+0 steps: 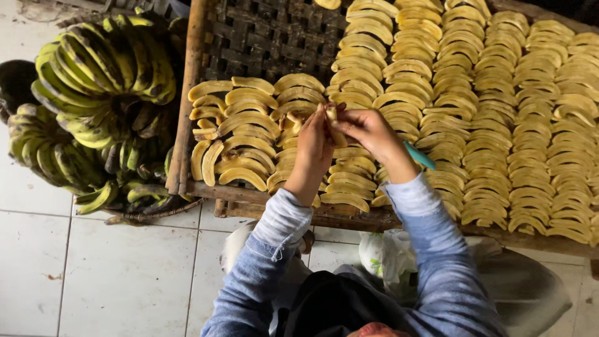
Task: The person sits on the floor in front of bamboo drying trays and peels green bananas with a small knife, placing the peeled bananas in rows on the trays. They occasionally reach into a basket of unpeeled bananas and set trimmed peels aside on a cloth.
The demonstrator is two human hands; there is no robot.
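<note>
My left hand (pixel 314 145) and my right hand (pixel 368 131) meet over a woven bamboo rack (pixel 262 37), both gripping one banana (pixel 332 117) held upright between them. A teal-handled tool (pixel 418 155) sticks out from under my right wrist. Rows of peeled yellow bananas (pixel 486 93) lie packed side by side on the rack, and a looser group of peeled bananas (pixel 243 137) lies at its left end, just beside my left hand. Both my sleeves are blue-grey.
Large bunches of unpeeled green-and-black bananas (pixel 100 81) are heaped on the white tiled floor (pixel 125 274) left of the rack. A white plastic bag (pixel 387 256) sits by my lap under the rack's front rail (pixel 530 240).
</note>
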